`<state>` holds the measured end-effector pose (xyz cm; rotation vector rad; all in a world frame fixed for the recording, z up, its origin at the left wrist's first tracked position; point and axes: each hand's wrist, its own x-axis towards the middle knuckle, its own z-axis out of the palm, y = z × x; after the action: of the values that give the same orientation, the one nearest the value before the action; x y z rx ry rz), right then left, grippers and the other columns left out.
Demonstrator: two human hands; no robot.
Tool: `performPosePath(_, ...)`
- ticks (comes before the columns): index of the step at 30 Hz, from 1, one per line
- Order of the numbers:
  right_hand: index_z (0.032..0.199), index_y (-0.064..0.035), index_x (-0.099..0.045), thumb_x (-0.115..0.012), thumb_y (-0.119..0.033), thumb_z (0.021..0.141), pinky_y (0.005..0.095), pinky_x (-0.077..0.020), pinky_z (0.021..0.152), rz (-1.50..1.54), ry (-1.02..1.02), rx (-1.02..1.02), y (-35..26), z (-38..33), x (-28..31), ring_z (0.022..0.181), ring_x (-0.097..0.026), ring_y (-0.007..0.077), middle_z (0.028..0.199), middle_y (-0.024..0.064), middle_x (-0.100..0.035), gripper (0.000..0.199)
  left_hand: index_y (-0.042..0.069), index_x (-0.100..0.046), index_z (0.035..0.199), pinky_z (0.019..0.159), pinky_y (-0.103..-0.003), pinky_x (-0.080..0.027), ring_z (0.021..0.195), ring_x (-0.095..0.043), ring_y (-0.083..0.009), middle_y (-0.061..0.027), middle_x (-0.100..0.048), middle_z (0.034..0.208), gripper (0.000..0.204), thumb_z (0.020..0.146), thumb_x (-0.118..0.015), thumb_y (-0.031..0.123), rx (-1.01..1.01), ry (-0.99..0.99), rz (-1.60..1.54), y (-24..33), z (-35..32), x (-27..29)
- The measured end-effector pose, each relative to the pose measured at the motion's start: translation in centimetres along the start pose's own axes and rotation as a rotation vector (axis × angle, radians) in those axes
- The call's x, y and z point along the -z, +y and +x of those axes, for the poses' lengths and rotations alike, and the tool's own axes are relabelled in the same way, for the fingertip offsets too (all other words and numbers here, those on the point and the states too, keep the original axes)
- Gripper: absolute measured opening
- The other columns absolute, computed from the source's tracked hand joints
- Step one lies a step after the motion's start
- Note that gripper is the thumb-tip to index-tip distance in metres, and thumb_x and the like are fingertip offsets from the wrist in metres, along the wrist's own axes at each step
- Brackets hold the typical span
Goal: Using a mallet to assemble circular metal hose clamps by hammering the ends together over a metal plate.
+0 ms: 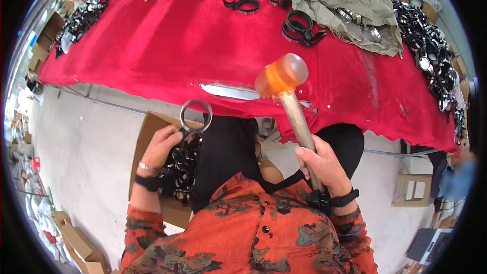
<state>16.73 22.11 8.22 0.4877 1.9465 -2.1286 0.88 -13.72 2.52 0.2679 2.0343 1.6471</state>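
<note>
My right hand (320, 161) grips the wooden handle of a mallet (282, 78) with a translucent orange head, raised over the near edge of the red-covered table (167, 45). My left hand (161, 144) holds a round metal ring clamp (196, 116) by its tab, just below the table edge. Under that hand a cardboard box (148, 131) is filled with several black ring clamps (181, 165). A shiny metal plate (229, 91) lies at the table's front edge, near the mallet head.
More black clamps (299, 26) lie loose on the red cloth, with heaps at the right edge (431, 45) and far left (81, 20). A grey-green cloth (345, 0) covers parts at the back. Cardboard boxes (81, 246) sit on the concrete floor.
</note>
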Motion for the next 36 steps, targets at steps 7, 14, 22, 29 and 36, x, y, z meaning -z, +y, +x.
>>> performPosePath(7,0.094,-0.0036,-0.049,-0.059,-0.024,0.091,0.0239,-0.0422,0.044,0.185,-0.024,-0.041,1.4,0.8,1.7,0.048,-0.049,0.0093,0.063,0.0012,-0.05,0.023,-0.003,-0.06,0.086,0.062,-0.033,-0.046,0.065,-0.057,-0.024,-0.0157,-0.058,0.071,0.019,0.086,-0.06,0.016,-0.336,0.282,0.721,9.7,4.8,-0.5)
performPosePath(14,0.099,-0.0016,-0.05,-0.056,-0.011,0.087,0.0263,-0.0429,0.046,0.345,-0.043,-0.105,2.9,1.6,2.1,0.048,-0.05,0.0128,0.064,0.0044,-0.051,0.016,-0.001,-0.055,0.114,0.099,-0.041,-0.042,0.123,-0.044,-0.035,-0.0193,-0.045,0.135,0.04,0.083,-0.063,0.023,-0.806,0.193,1.396,16.9,25.2,-6.9)
performPosePath(22,0.102,-0.0011,-0.049,-0.059,-0.018,0.087,0.0259,-0.0426,0.048,0.397,-0.172,-0.081,4.6,1.9,3.6,0.052,-0.05,0.0123,0.066,0.0038,-0.051,0.025,0.002,-0.051,0.121,0.093,-0.043,-0.045,0.118,-0.049,-0.0345,-0.02,-0.051,0.125,0.043,0.084,-0.06,0.022,-0.593,0.078,1.539,18.1,34.3,-5.0)
performPosePath(29,0.102,-0.0044,-0.05,-0.058,-0.019,0.09,0.0242,-0.0419,0.045,0.371,-0.151,-0.099,4.3,1.9,3.6,0.049,-0.049,0.0096,0.067,0.0005,-0.05,0.02,0.001,-0.055,0.11,0.079,-0.044,-0.049,0.09,-0.06,-0.0372,-0.0207,-0.06,0.099,0.038,0.076,-0.068,0.013,-0.702,0.12,1.261,15.8,24.0,-4.4)
performPosePath(36,0.102,-0.004,-0.049,-0.059,-0.02,0.09,0.0241,-0.042,0.045,0.33,-0.096,-0.019,3.6,1.6,2.1,0.05,-0.049,0.0102,0.068,0.0022,-0.051,0.022,-0.004,-0.055,0.114,0.089,-0.034,-0.05,0.105,-0.06,-0.0204,-0.0098,-0.061,0.108,0.035,0.08,-0.062,-0.005,-0.152,-0.277,0.09,14.0,8.0,-5.7)
